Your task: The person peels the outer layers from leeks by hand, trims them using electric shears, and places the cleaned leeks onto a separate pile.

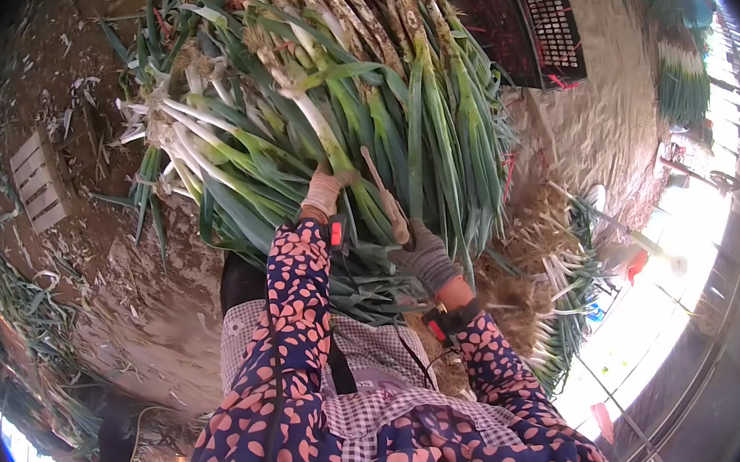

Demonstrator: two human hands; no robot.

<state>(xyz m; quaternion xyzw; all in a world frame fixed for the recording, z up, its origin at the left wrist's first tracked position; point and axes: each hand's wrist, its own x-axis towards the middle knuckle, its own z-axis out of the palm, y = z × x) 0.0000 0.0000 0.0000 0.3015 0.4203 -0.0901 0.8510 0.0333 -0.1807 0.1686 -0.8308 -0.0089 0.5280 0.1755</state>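
My left hand (323,191), in a pale glove, is closed around a leek (316,124) whose white stem and roots point up and away from me. To its right, my right hand (428,259), in a grey knitted glove, grips a knife (394,215) by its light brown handle. The narrow brownish blade points forward, close beside the held leek. Both hands are over a large heap of leeks (460,145), with roots at the far side and green leaves toward me. Another bunch of leeks (199,145) with whiter stems lies left of my left hand.
A black plastic crate (533,24) stands beyond the heap at the right. Trimmed leeks (564,278) and brown root scraps (505,316) lie to my right. A pale slatted piece (38,180) is on the littered soil at left. More leeks (682,90) are at the far right.
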